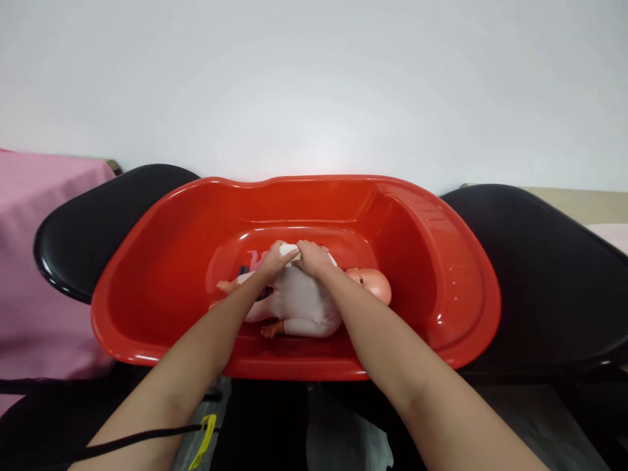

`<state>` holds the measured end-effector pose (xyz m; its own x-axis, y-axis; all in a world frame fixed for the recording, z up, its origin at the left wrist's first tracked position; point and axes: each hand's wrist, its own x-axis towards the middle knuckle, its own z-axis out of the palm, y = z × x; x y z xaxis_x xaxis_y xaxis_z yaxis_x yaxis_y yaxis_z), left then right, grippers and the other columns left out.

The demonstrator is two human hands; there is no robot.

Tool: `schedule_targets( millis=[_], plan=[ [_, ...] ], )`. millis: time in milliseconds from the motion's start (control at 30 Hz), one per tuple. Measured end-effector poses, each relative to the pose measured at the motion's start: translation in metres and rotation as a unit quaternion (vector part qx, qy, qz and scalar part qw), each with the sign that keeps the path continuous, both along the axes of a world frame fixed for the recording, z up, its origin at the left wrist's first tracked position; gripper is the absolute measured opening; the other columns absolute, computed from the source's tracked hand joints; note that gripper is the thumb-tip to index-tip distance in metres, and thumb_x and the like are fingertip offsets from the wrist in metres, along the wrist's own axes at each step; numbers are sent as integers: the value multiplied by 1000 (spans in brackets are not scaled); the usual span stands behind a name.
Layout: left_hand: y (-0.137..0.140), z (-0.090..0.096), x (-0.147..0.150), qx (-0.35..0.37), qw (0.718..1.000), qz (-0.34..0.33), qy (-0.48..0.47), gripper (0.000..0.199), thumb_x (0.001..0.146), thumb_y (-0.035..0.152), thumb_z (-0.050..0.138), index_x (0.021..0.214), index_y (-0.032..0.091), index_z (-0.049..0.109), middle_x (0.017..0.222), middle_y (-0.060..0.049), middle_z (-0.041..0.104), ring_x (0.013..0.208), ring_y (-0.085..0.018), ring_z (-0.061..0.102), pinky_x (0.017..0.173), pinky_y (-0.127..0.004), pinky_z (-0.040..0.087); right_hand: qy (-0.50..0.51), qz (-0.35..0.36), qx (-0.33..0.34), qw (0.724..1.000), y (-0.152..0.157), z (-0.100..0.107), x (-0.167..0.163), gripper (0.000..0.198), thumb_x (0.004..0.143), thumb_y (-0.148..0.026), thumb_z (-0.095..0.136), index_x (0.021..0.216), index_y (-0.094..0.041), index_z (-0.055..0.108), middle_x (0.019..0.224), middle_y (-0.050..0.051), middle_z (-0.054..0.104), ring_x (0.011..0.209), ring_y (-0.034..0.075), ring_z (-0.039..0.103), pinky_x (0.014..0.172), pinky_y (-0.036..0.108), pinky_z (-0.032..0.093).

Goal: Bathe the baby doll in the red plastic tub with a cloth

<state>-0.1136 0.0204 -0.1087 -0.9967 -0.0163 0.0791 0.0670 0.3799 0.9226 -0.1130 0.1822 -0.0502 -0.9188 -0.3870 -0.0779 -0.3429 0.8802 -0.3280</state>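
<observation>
At far left, pink cloth (pixel 29 261), then glossy black chair seat (pixel 73 242). Across both seats, red oval plastic baby tub (pixel 441 294), walls rising all round. Inside, plastic doll in white romper (pixel 304 304), head rightward. Left hand (pixel 275 261) and right hand (pixel 311 258) pressed together, pinching white cloth (pixel 288 250). Yellow tag (pixel 203 441) below, unreadable.

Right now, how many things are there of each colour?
Red: 1, the tub
Black: 2, the left chair seat and the right chair seat
Pink: 1, the cloth
White: 1, the suit on the doll, which the left hand and right hand touch
Yellow: 1, the tag
Total: 6
</observation>
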Motion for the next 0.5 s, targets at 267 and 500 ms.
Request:
schedule_targets(
  millis=[267, 500],
  plan=[
    [3, 23, 7, -221, 973, 56, 19, 35, 105, 50, 35, 94, 23, 55, 88, -9, 66, 88, -29, 65, 81, -37, 46, -20, -9, -20, 1000, -4, 1, 1, 43, 93, -47, 70, 124, -20, 59, 131, 13, 68, 119, 29, 64, 96, 38, 46],
    [-6, 22, 5, -320, 940, 118, 6, 46, 107, 54, 30, 110, 21, 61, 87, -13, 70, 88, -32, 68, 81, -39, 47, -31, -25, -8, 999, -6, 0, 0, 43, 94, -39, 65, 128, -14, 57, 136, 18, 66, 120, 32, 64, 95, 40, 48]
  ],
)
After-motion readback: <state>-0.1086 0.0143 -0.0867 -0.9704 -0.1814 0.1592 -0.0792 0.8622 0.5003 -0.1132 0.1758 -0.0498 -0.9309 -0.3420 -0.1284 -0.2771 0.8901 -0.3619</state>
